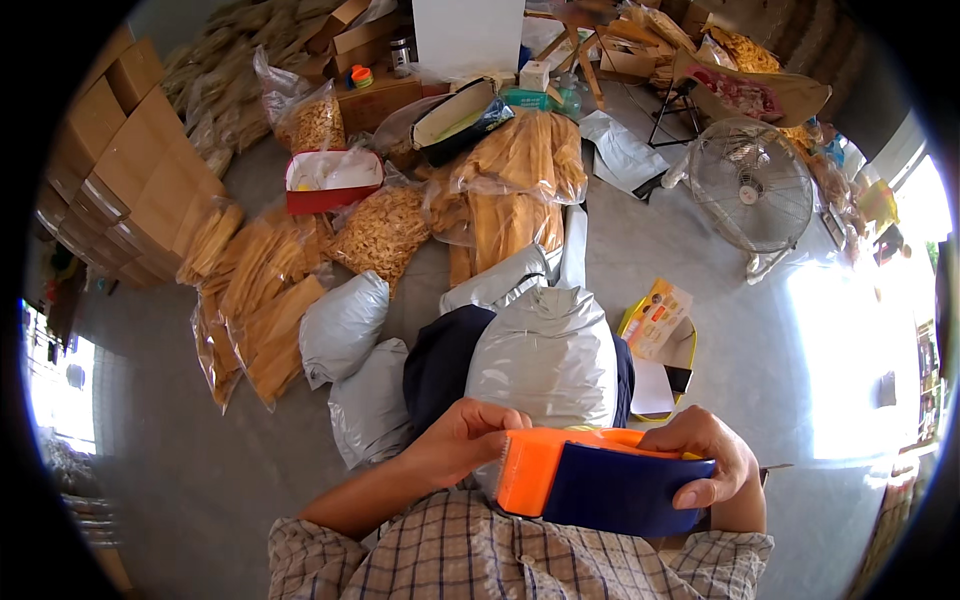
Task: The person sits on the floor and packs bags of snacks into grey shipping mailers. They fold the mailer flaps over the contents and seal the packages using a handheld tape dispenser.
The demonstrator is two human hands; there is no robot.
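Observation:
An orange and dark blue packing tape dispenser [600, 480] is held in front of my chest by my right hand [709, 450], with the thumb on its blue side and the fingers at the orange rim. My left hand [472, 439] has finger and thumb pinched at the dispenser's toothed cutting end; whether tape is between them I cannot tell. Behind the dispenser a stuffed silver-grey poly mailer bag [544, 360] rests on my lap, its top gathered.
More filled mailers [346, 322] lie left of my legs. Clear bags of dried sheets [270, 300] and flakes [382, 232] cover the floor ahead. An open yellow-edged box [679, 352] sits to my right, a floor fan [750, 187] beyond. Cardboard boxes [135, 165] stand at left.

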